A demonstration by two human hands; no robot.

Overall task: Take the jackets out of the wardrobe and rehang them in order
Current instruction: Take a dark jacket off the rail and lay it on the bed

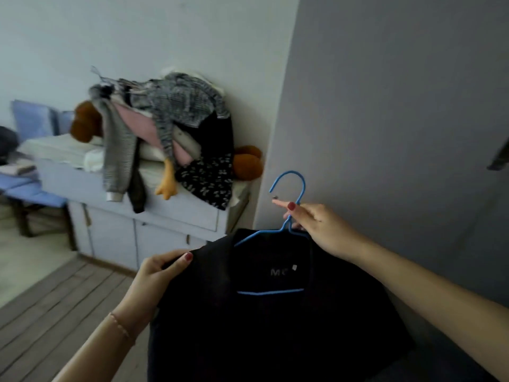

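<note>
A black jacket (275,326) hangs on a blue wire hanger (292,188) in front of me, low in the head view. My right hand (316,224) grips the hanger at its neck, just below the hook, with the index finger stretched out. My left hand (157,274) pinches the jacket's left shoulder, thumb on top of the cloth. A small white tag and pale letters show inside the collar. The grey wardrobe side panel (399,119) fills the right half of the view. The wardrobe's inside is hidden.
A pale cabinet (154,213) stands against the wall at left, heaped with several clothes (170,114) and plush toys. A chair with blue cushions (30,194) sits at far left. Wooden floorboards (55,307) lie below.
</note>
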